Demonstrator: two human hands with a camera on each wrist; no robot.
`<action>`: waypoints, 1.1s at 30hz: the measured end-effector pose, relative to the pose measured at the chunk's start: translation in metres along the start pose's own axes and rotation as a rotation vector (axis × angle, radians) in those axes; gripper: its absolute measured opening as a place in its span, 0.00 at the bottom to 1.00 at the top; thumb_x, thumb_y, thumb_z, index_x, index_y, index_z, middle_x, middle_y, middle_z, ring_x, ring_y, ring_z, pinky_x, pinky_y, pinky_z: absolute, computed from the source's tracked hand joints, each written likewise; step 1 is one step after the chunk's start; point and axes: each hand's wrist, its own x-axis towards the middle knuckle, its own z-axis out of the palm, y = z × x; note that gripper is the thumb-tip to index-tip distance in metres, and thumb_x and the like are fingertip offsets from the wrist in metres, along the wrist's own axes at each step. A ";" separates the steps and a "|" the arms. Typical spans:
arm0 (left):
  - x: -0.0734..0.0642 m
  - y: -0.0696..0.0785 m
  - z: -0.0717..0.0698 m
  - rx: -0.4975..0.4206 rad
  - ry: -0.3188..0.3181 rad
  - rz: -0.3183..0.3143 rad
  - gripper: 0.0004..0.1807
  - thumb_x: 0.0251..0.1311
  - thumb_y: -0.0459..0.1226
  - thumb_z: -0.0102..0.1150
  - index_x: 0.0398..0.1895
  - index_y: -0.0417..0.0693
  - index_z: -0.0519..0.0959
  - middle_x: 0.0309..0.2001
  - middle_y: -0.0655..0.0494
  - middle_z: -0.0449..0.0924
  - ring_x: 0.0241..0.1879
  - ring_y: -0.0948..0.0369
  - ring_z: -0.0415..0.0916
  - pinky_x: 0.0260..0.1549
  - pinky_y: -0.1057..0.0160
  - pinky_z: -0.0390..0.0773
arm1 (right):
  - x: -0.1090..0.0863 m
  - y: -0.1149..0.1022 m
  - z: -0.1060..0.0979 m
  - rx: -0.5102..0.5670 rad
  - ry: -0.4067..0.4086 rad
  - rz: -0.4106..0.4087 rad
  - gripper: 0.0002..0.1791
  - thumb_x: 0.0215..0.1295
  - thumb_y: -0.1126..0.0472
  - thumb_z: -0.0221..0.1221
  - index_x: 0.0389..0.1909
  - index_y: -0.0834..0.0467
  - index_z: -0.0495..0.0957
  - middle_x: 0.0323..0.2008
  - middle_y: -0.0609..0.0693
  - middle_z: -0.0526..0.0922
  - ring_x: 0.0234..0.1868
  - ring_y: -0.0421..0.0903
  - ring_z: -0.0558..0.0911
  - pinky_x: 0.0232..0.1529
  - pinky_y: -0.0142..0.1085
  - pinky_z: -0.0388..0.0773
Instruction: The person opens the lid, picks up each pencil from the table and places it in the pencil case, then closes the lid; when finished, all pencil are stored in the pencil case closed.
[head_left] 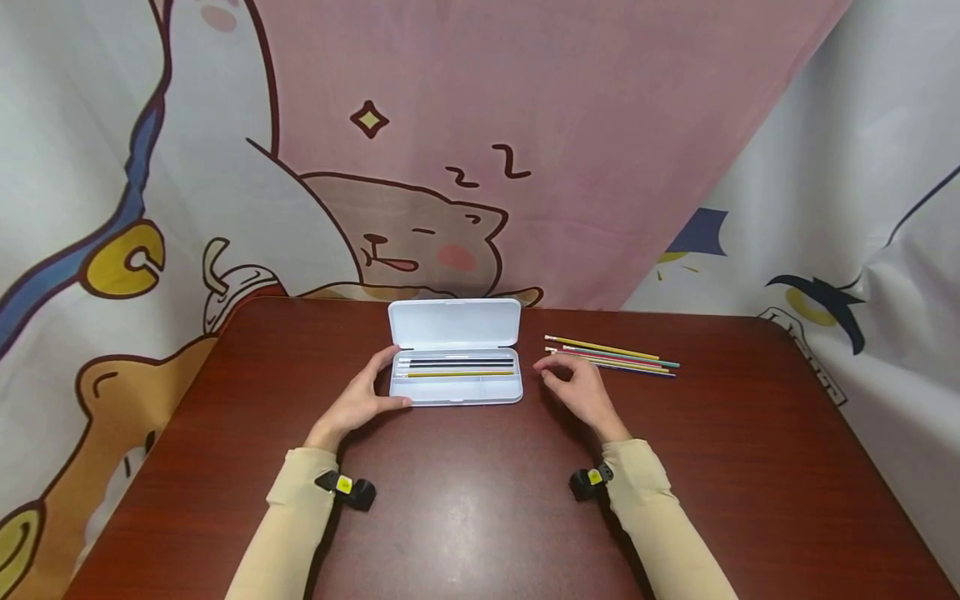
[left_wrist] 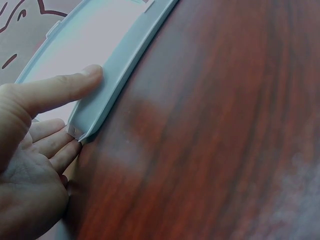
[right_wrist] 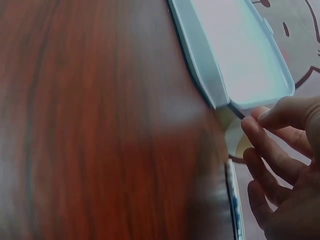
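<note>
A white pencil case [head_left: 456,398] lies with its lid [head_left: 454,323] raised toward the wall. Inside, dark pencils [head_left: 459,363] and a yellow pencil [head_left: 461,374] lie lengthwise. My left hand [head_left: 356,402] holds the case's left end, thumb over the front corner and fingers along the side; the left wrist view shows the thumb [left_wrist: 75,87] on the rim. Just right of the case, my right hand [head_left: 581,390] hovers with loosely bent fingers, thumb and forefinger tips close together. The right wrist view shows nothing held in these fingers [right_wrist: 272,152].
Beyond the right hand lies a loose bunch of colored pencils [head_left: 630,357], partly behind the fingers. A brown wooden table [head_left: 465,500] carries everything. At its far edge hangs a printed cloth [head_left: 585,167] with cartoon animals.
</note>
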 end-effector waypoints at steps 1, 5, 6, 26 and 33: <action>0.000 0.000 0.000 0.000 0.000 0.001 0.49 0.49 0.28 0.70 0.73 0.34 0.52 0.71 0.34 0.53 0.71 0.43 0.46 0.66 0.40 0.42 | -0.001 0.002 -0.002 -0.002 0.005 0.007 0.08 0.58 0.73 0.61 0.38 0.64 0.84 0.39 0.55 0.85 0.46 0.52 0.80 0.50 0.48 0.72; 0.000 0.001 0.000 0.007 0.001 -0.001 0.49 0.49 0.28 0.70 0.73 0.34 0.52 0.71 0.35 0.53 0.71 0.43 0.46 0.66 0.41 0.42 | -0.005 0.008 -0.011 -0.004 0.034 0.027 0.09 0.58 0.74 0.61 0.39 0.64 0.84 0.39 0.56 0.85 0.47 0.53 0.80 0.49 0.46 0.72; 0.000 0.001 0.000 0.009 0.002 -0.001 0.49 0.49 0.28 0.70 0.73 0.34 0.52 0.71 0.35 0.52 0.71 0.43 0.46 0.66 0.41 0.42 | -0.006 0.010 -0.013 -0.007 0.042 0.032 0.09 0.58 0.74 0.61 0.39 0.64 0.84 0.39 0.56 0.85 0.46 0.53 0.80 0.48 0.45 0.72; 0.000 0.000 0.000 0.008 -0.006 -0.015 0.49 0.49 0.29 0.70 0.73 0.35 0.52 0.71 0.35 0.52 0.71 0.43 0.46 0.66 0.39 0.41 | -0.027 0.041 -0.059 -0.096 0.106 0.168 0.09 0.64 0.68 0.59 0.43 0.62 0.83 0.41 0.56 0.84 0.44 0.47 0.78 0.40 0.30 0.69; 0.010 -0.027 0.002 0.015 0.008 -0.014 0.51 0.48 0.30 0.72 0.73 0.38 0.52 0.71 0.36 0.52 0.71 0.44 0.46 0.65 0.39 0.41 | -0.030 0.047 -0.073 -0.135 0.097 0.163 0.10 0.64 0.69 0.58 0.44 0.64 0.83 0.41 0.59 0.84 0.44 0.50 0.78 0.40 0.30 0.70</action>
